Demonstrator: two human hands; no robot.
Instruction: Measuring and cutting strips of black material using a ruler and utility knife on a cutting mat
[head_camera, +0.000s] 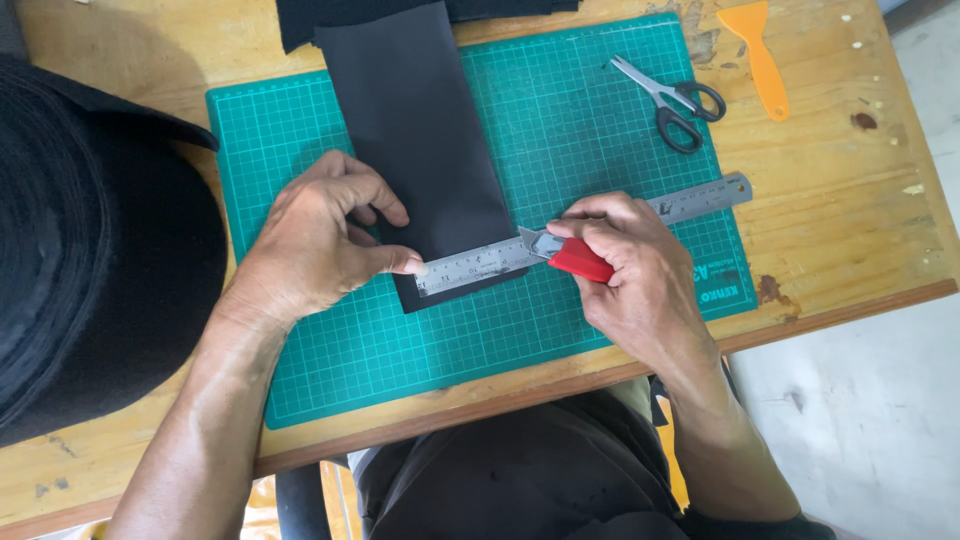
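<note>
A long strip of black material (415, 120) lies lengthwise on a green cutting mat (600, 130). Across its near end rests a steel ruler (700, 198), set at a slight slant. My left hand (325, 235) presses the ruler's left end down onto the strip, thumb and forefinger pinched at its tip. My right hand (635, 275) grips a red utility knife (568, 256) whose blade meets the ruler's edge at the strip's right side.
Scissors (675, 100) with black handles lie at the mat's far right. An orange plastic scraper (758, 55) sits on the wooden table (850, 200) beyond them. A big roll of black material (90, 250) fills the left. More black sheets (510, 8) lie at the back.
</note>
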